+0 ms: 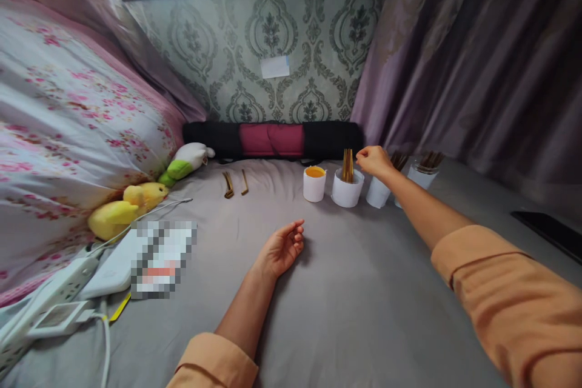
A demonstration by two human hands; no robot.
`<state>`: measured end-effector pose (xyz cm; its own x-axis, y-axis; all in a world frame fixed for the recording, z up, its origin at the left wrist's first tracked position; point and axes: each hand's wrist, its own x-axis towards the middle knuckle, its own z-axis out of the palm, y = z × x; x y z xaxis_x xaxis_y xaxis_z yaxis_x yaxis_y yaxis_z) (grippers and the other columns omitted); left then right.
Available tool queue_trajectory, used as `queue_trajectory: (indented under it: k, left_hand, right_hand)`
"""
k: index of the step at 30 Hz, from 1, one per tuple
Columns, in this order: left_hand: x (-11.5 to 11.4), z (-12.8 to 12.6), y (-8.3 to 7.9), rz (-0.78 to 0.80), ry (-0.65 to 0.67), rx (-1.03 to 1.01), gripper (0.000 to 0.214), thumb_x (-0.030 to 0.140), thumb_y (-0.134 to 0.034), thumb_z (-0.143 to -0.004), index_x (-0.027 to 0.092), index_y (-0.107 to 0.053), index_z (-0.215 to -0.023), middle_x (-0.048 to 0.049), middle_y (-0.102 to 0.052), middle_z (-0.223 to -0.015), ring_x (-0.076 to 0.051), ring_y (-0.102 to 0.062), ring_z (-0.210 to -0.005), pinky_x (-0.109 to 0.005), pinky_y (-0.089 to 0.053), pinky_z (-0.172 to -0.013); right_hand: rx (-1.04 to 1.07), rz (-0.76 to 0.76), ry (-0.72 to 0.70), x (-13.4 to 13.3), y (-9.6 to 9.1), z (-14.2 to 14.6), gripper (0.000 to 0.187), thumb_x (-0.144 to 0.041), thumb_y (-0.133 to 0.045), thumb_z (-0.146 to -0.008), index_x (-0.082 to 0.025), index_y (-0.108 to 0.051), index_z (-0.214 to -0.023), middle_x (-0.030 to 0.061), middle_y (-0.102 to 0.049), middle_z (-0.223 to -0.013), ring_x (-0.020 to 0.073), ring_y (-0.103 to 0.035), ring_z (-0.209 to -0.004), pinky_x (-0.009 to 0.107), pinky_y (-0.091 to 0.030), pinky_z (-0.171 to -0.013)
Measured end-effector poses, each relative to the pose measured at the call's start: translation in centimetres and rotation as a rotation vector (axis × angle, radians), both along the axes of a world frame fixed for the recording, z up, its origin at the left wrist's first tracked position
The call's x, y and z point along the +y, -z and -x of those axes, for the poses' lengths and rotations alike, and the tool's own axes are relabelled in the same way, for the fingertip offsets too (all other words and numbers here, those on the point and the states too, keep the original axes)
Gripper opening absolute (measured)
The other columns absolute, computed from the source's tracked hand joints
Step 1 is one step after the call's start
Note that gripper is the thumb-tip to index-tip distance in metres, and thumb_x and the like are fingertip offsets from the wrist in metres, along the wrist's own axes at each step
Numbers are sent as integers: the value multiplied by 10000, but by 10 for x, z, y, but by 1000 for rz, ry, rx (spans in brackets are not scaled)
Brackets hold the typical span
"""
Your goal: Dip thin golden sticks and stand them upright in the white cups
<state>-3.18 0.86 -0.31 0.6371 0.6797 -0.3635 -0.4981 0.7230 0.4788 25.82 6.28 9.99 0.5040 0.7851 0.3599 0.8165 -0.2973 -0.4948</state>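
My right hand (375, 160) reaches to the far side of the bed, fingers pinched together just right of a bunch of thin golden sticks (348, 167). What the pinch holds, if anything, is too small to make out. Those sticks stand upright in a wide white cup (348, 191). Left of it is a white cup (314, 188) with orange-yellow contents (315, 173). Behind my right wrist, partly hidden, a narrower white cup (378, 193) holds brown sticks. My left hand (284, 250) rests palm up on the grey sheet, loosely curled, thumb and forefinger stretched out, holding nothing.
Several small golden sticks (228, 185) lie on the sheet (254, 212). Another cup of sticks (422, 176) stands at right, near a dark flat object (548, 233). A black-and-red roll (271, 139) lines the wall. Plush toys (113, 220), a white box (113, 260) and a power strip (68, 291) lie left.
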Motion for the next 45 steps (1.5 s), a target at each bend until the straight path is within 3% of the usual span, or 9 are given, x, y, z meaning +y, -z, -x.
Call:
queue_trajectory:
  k: [8,16,25,33,38,45]
  left_hand:
    - [0,0,-1,-9,-2,5,117,103,-502,-789,89,-551,-894,-9,-517,-665,-39,-450,-495,-146,-358,-420]
    - [1,0,2,-7,3,-7,120,102,-511,-784,89,-553,-896,-10,-523,-672,-40,-459,-497,-149,-375,-432]
    - [0,0,-1,-7,2,-13,106,108,-494,-793,86,-553,-878,-11,-522,-659,-42,-460,-494,-147,-360,-415]
    - [-1,0,-2,-4,-6,-11,102,111,-503,-789,87,-566,-866,-7,-530,-653,-39,-458,-487,-150,-384,-440]
    - [-1,0,-1,-10,-7,-31,98,109,-511,-781,85,-569,-857,-10,-532,-660,-40,-459,-493,-153,-383,-445]
    - [0,-1,-5,-7,-28,22,81,95,-508,-778,83,-567,-831,-16,-532,-651,-34,-451,-481,-144,-366,-431]
  right_hand:
    - [70,-204,47,-4,12,-10,235,-235,-492,-725,-137,-680,-827,80,-671,-724,167,-609,-643,258,-454,-610]
    - [188,-270,7,-12,30,-13,240,-284,-493,-735,-146,-671,-818,74,-657,-695,141,-570,-564,246,-431,-536]
    - [488,-189,-207,-49,44,57,286,-366,-461,-781,-129,-612,-729,20,-556,-556,73,-455,-401,191,-342,-394]
    - [688,-49,-286,-52,83,111,317,-394,-436,-794,-141,-570,-657,-3,-526,-518,57,-436,-363,164,-306,-354]
    - [660,-26,-319,-48,101,130,375,-436,-382,-809,-148,-565,-654,7,-534,-506,74,-447,-355,185,-334,-373]
    - [460,-53,-298,-51,118,132,422,-447,-363,-816,-146,-610,-654,36,-572,-503,112,-492,-423,211,-339,-432]
